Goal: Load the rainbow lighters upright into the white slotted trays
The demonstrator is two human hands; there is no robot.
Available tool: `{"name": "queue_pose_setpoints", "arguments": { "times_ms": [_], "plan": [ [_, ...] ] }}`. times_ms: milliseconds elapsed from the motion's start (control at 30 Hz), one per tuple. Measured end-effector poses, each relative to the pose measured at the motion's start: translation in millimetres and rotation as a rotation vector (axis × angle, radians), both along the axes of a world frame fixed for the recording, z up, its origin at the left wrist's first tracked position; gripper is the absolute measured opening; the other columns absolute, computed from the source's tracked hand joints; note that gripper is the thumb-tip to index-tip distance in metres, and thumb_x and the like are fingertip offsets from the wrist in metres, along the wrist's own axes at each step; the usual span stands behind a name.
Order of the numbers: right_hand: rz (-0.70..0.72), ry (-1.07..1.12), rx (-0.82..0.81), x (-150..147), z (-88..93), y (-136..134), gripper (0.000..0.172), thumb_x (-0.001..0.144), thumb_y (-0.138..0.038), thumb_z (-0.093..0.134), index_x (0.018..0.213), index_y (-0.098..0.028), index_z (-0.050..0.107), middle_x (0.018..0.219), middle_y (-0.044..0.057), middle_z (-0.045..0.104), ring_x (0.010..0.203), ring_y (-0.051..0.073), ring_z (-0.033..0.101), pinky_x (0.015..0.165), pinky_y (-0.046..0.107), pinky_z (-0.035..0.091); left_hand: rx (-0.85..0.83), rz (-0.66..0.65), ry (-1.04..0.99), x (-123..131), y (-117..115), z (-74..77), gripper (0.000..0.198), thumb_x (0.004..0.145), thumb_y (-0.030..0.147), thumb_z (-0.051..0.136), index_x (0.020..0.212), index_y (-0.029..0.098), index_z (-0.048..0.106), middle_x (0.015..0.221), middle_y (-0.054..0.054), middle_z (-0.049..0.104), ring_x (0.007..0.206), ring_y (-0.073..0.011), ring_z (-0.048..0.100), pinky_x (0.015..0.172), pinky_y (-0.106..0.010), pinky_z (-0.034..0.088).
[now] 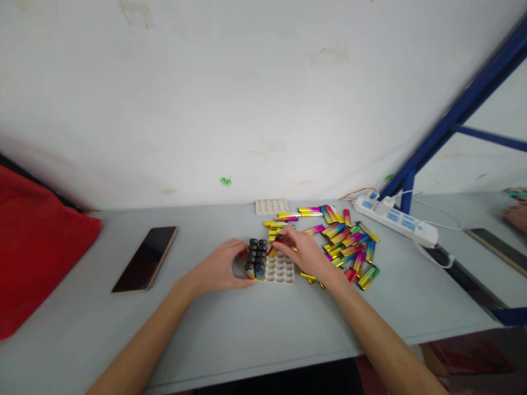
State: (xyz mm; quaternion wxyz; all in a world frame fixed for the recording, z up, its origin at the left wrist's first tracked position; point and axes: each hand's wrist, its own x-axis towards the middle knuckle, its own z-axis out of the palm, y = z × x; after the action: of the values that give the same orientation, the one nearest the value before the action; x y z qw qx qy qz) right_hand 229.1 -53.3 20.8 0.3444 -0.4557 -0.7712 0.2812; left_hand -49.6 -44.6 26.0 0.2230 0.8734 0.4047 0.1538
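Observation:
A white tray (284, 272) with round holes stands in front of me on the table. Its left two columns hold several upright shiny cases (260, 258) with black tops. My left hand (222, 267) curves around the tray's left side, thumb at the near corner and fingers further back. Between the thumb and fingers of my right hand (307, 253) is a red-and-gold metallic case with a black end (275, 247), tilted above the tray beside the filled columns. Part of the tray's far side is hidden by the right hand and the cases.
Many loose rainbow-coloured cases (346, 237) lie heaped on the right. A second white tray (270, 206) lies by the wall. A phone (146, 259) is at left, near a red cloth (37, 241). A power strip (395, 219) and blue frame (444, 126) stand right; another person's hand (516, 216) shows at the edge.

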Motion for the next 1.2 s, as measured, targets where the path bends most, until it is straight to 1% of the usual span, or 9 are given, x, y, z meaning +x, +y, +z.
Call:
{"name": "queue_pose_setpoints", "arguments": {
  "times_ms": [100, 233, 400, 567, 667, 800, 933, 1067, 1200],
  "plan": [
    [-0.018, -0.133, 0.083, 3, 2.9, -1, 0.017, 0.110, -0.040, 0.066, 0.116, -0.024, 0.066, 0.106, 0.007, 0.082, 0.095, 0.025, 0.079, 0.083, 0.034, 0.056, -0.006, -0.003, -0.007, 0, 0, 0.7, 0.049, 0.072, 0.047, 0.091, 0.106, 0.021, 0.068, 0.115, -0.009, 0.075, 0.110, -0.0315, 0.070, 0.104, -0.042, 0.056],
    [-0.050, -0.266, 0.147, 0, 1.6, -1, 0.022, 0.111, -0.040, 0.065, 0.124, -0.023, 0.067, 0.106, 0.008, 0.082, 0.095, 0.026, 0.078, 0.083, 0.035, 0.057, -0.014, 0.007, 0.009, 0, 0, 1.5, 0.046, 0.072, 0.044, 0.091, 0.105, 0.020, 0.069, 0.115, -0.011, 0.075, 0.111, -0.0328, 0.071, 0.105, -0.044, 0.056],
    [0.018, -0.362, 0.224, -11, -2.6, -2, 0.017, 0.105, -0.032, 0.075, 0.117, -0.020, 0.072, 0.114, 0.011, 0.080, 0.107, 0.027, 0.076, 0.095, 0.038, 0.057, -0.003, 0.001, -0.007, 0, 1, -0.4, 0.048, 0.071, 0.046, 0.091, 0.105, 0.021, 0.069, 0.113, -0.010, 0.076, 0.109, -0.0331, 0.072, 0.103, -0.044, 0.057],
    [0.070, -0.242, 0.160, 13, 8.9, 2, 0.024, 0.103, -0.043, 0.077, 0.111, -0.020, 0.075, 0.107, 0.008, 0.081, 0.100, 0.025, 0.076, 0.092, 0.035, 0.057, 0.009, 0.015, -0.011, -1, 0, -2.4, 0.050, 0.070, 0.046, 0.091, 0.108, 0.021, 0.069, 0.115, -0.009, 0.077, 0.109, -0.0332, 0.072, 0.101, -0.044, 0.058],
    [-0.052, -0.177, 0.163, 43, 7.9, 14, 0.024, 0.111, -0.040, 0.063, 0.108, -0.021, 0.077, 0.108, 0.009, 0.082, 0.098, 0.025, 0.076, 0.092, 0.037, 0.057, 0.017, 0.008, -0.021, -1, 0, -2.0, 0.051, 0.070, 0.048, 0.092, 0.108, 0.021, 0.069, 0.118, -0.010, 0.076, 0.110, -0.0332, 0.072, 0.102, -0.044, 0.058],
    [-0.247, -0.250, 0.250, 67, -10.1, 33, 0.022, 0.108, -0.032, 0.064, 0.118, -0.019, 0.079, 0.119, 0.015, 0.081, 0.114, 0.032, 0.073, 0.106, 0.049, 0.055, 0.004, 0.004, 0.011, -1, 0, -0.1, 0.047, 0.072, 0.051, 0.089, 0.103, 0.021, 0.068, 0.115, -0.012, 0.076, 0.108, -0.0341, 0.071, 0.100, -0.046, 0.059],
    [-0.207, -0.329, 0.191, 61, -20.5, 44, 0.024, 0.105, -0.028, 0.067, 0.124, -0.021, 0.081, 0.127, 0.015, 0.079, 0.120, 0.031, 0.071, 0.112, 0.049, 0.053, 0.003, -0.001, -0.010, 0, 0, 0.6, 0.045, 0.071, 0.049, 0.089, 0.101, 0.023, 0.067, 0.112, -0.011, 0.076, 0.106, -0.0344, 0.071, 0.100, -0.048, 0.058],
    [-0.177, -0.381, 0.092, 46, -16.5, 53, 0.020, 0.104, -0.026, 0.069, 0.117, -0.020, 0.083, 0.117, 0.015, 0.080, 0.111, 0.028, 0.073, 0.106, 0.044, 0.054, 0.002, 0.013, -0.008, 1, 1, 0.2, 0.044, 0.070, 0.050, 0.090, 0.097, 0.024, 0.065, 0.109, -0.011, 0.075, 0.101, -0.0336, 0.070, 0.093, -0.045, 0.059],
    [-0.171, -0.410, 0.072, 42, -16.5, 55, 0.013, 0.104, -0.024, 0.071, 0.110, -0.019, 0.081, 0.109, 0.012, 0.078, 0.103, 0.025, 0.072, 0.098, 0.039, 0.054, -0.005, 0.010, 0.020, 1, 1, 1.0, 0.044, 0.071, 0.052, 0.088, 0.092, 0.024, 0.062, 0.103, -0.009, 0.073, 0.097, -0.0330, 0.069, 0.090, -0.043, 0.057]
  ]
}}
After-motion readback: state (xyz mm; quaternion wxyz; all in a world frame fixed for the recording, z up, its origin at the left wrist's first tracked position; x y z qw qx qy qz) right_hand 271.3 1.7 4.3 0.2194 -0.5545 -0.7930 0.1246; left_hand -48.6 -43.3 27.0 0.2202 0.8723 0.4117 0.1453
